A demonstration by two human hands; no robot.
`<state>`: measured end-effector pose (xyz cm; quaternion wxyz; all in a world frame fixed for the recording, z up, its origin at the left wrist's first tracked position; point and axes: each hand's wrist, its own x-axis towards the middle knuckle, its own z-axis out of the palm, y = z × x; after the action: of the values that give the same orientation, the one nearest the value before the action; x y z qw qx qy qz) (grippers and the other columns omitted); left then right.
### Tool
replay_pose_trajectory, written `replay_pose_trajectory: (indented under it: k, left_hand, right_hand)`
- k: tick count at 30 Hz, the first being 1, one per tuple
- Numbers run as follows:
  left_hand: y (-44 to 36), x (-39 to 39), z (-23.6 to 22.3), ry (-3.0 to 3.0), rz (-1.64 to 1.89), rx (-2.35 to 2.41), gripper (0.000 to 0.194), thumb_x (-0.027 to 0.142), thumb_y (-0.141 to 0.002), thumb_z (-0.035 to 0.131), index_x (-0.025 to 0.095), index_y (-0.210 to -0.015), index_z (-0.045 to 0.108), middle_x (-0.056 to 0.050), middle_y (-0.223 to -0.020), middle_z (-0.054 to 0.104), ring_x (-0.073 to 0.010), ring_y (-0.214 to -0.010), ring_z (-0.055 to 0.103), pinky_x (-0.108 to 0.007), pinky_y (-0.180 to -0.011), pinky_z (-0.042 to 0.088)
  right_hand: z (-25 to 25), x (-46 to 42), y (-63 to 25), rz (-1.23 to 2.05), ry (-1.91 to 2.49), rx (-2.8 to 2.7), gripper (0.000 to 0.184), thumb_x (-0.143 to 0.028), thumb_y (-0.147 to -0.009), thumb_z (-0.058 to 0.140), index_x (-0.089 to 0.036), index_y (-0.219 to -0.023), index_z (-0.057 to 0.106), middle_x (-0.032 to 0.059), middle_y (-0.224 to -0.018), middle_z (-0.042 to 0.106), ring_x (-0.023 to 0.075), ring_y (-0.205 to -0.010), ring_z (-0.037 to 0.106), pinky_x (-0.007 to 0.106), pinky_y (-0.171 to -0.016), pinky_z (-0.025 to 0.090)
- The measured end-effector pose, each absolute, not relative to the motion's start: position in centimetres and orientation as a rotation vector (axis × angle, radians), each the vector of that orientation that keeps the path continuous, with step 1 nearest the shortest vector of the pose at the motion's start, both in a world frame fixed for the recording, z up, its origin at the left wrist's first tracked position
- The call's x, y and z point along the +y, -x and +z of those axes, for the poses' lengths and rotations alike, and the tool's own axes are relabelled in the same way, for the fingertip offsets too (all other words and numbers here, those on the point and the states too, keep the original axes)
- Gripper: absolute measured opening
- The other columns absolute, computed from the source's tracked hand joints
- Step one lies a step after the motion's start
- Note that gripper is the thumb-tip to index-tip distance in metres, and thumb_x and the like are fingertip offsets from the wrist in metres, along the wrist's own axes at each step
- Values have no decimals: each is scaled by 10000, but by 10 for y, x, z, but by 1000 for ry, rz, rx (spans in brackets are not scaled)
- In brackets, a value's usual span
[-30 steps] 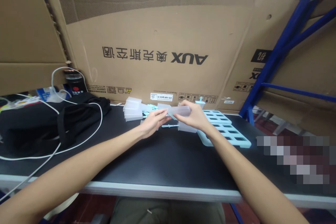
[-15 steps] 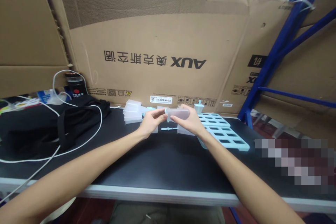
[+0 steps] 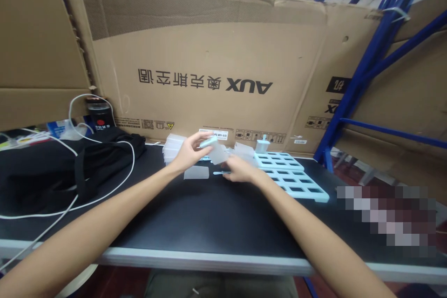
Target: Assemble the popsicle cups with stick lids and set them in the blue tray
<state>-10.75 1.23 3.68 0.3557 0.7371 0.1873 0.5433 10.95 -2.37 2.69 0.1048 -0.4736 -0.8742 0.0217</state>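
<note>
Holding a capped cup (image 3: 218, 152), frosted, in the left hand (image 3: 190, 151), pinched between thumb and fingers at the pale blue cap (image 3: 208, 142). Tilted in that grip, over the back half of the worktop (image 3: 209, 223), with the frosted end angled down and toward the right edge.

Low down with the right hand (image 3: 241, 170), fingers curled in at the right end of a small blue stick (image 3: 218, 172) on the worktop. Cannot tell whether gripping that stick or only lying against it, with the fingertips partly hidden.

Can see a loose cup (image 3: 196, 172) lying just left of the stick, nearer the front edge than the left hand. Can also see overlapping cups (image 3: 172, 148) near the back edge beyond the left wrist, and further cups (image 3: 245, 150) behind the right hand.

Toward the right edge, can make out a blue tray (image 3: 321, 196) with open slots, and at its back left corner an upright cup (image 3: 262, 145), handle up. Near the left edge, can see a black bag (image 3: 111, 158) with a white cable (image 3: 134, 160) looped over it, and along the back edge, tall cardboard (image 3: 209, 46).
</note>
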Motion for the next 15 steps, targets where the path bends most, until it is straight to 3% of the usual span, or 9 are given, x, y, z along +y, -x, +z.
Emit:
replay_pose_trajectory:
  k: [8, 11, 15]
  left_hand:
    - [100, 1, 22, -2002, 1175, 431, 440, 238, -746, 727, 166, -1152, 574, -130, -1229, 633, -221, -1059, 634, -327, -843, 515]
    - [100, 4, 17, -2011, 1182, 435, 411, 233, -746, 728, 173, -1125, 581, -119, -1231, 626, -211, -1055, 627, -310, -814, 507]
    - [97, 8, 10, -2017, 1174, 462, 422, 231, -742, 728, 176, -1131, 575, -111, -1226, 622, -196, -1013, 627, -305, -785, 499]
  right_hand:
    - [38, -10, -104, 47, 1359, -2432, 223, -123, -707, 567, -159, -908, 656, 52, -850, 677, 172, -754, 593, 278, -699, 443]
    - [64, -18, -117, 63, 1242, -2138, 126, -188, -775, 543, -160, -860, 631, 42, -796, 651, 148, -708, 575, 276, -679, 447]
    - [90, -31, -122, 250, 1016, -1873, 143, -322, -864, 543, -185, -875, 579, 15, -774, 610, 126, -668, 541, 275, -633, 440]
